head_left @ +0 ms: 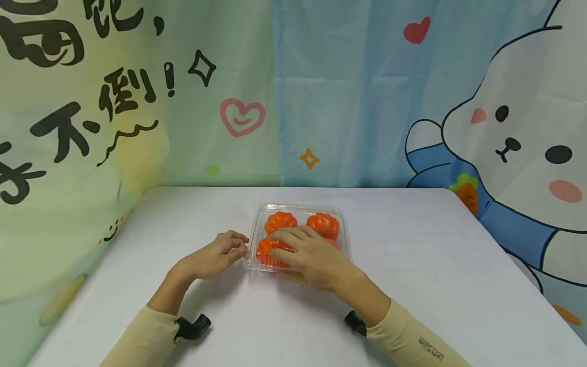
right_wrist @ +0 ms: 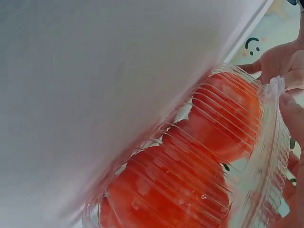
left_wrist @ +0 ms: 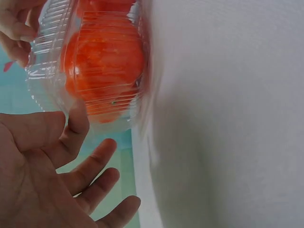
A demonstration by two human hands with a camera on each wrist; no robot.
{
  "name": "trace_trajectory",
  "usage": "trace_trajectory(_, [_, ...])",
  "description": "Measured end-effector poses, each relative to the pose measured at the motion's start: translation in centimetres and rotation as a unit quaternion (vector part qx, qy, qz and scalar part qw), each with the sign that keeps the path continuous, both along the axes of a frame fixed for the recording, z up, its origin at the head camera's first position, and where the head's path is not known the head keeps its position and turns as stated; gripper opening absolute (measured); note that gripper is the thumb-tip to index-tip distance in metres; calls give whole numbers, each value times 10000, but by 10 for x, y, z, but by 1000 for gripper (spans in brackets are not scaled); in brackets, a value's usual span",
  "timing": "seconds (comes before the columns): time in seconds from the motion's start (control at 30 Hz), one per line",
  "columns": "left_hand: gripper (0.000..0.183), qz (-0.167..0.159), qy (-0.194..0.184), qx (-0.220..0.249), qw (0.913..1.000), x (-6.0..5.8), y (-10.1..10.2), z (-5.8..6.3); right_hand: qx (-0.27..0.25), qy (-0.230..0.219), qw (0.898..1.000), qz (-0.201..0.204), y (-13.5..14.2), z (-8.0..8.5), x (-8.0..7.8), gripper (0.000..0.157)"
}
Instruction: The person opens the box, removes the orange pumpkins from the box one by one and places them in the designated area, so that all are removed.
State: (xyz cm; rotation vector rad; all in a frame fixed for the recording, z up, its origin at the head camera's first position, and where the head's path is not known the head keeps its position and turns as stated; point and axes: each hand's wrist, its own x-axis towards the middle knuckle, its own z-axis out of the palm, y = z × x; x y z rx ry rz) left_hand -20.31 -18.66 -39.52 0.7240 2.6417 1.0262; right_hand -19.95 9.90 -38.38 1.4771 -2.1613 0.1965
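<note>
A clear plastic clamshell box (head_left: 300,207) with a ribbed lid sits on the white table, its lid over the base. Inside are several orange-red, pumpkin-shaped pieces (head_left: 281,221). My left hand (head_left: 220,256) is at the box's left edge. Its thumb and bent index finger pinch the rim at the corner, while the other fingers spread apart in the left wrist view. My right hand (head_left: 316,260) lies across the lid's front part with fingers reaching left, hiding part of the box. Its thumb is low at the front rim.
The white table (head_left: 435,255) extends around the box on every side. Behind it hangs a printed curtain (head_left: 339,102) with a bear figure, hearts and lettering. Black wrist cameras (head_left: 193,327) project from beneath both beige sleeves.
</note>
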Motion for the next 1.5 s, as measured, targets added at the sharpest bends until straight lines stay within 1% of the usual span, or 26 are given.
trace_trajectory(0.2, [31,27,-68,137,9999,-1,-1,-3,222,15,9996,195,-3,-1,1,10])
trace_trajectory(0.3, [31,8,-71,170,9998,-2,-1,-4,353,26,9992,158,-5,0,4,5])
trace_trajectory(0.5, [30,-39,-199,346,9992,-3,-2,-6,389,516,9979,-8,-9,-1,5,5])
trace_trajectory(0.63, [32,-25,-420,468,9980,-2,-2,-6,294,864,9957,-146,-15,-2,7,3])
trace_trajectory(0.8, [30,17,-808,631,9947,0,-2,-7,229,1009,9943,-265,-19,-3,7,7])
trace_trajectory(0.93, [29,1,-975,691,9928,0,-2,-8,280,1110,9930,-292,-21,-5,7,9])
trace_trajectory(1.07, [32,2,-1039,757,9917,-1,-3,-9,362,1157,9921,-308,-22,-5,6,10])
trace_trajectory(1.2, [31,-88,-1072,847,9906,-1,-4,-10,431,1217,9911,-311,-23,-5,6,11])
trace_trajectory(1.5, [19,-290,-932,872,9914,-2,-4,-13,424,1272,9907,-236,-26,-7,5,8])
